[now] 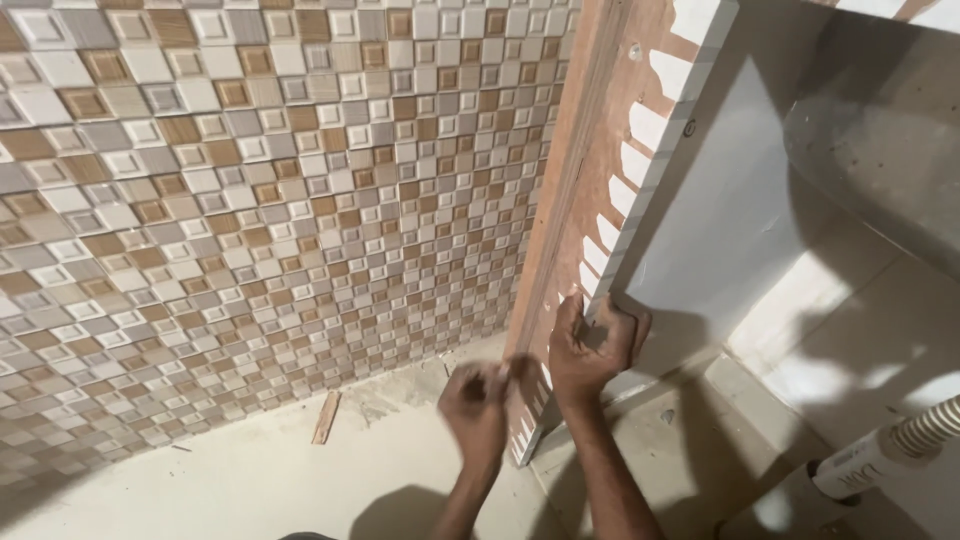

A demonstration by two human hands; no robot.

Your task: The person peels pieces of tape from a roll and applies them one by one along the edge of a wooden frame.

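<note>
Against the brown plywood upright (590, 150), my right hand (590, 345) curls tight around the white panel (720, 220) near its lower edge; my left hand (478, 400) hovers blurred beside it, grip unclear.

mosaic tile wall (230, 200), wood scrap (326, 416), corrugated hose (925, 428)

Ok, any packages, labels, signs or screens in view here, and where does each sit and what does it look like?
Printed marking on white pipe: bottom right corner, dark lettering along a white tube joined to a ribbed pale hose.
No packages, signs or screens show.
Right hand grips the white panel's edge; left hand, blurred, is beside it.
</note>
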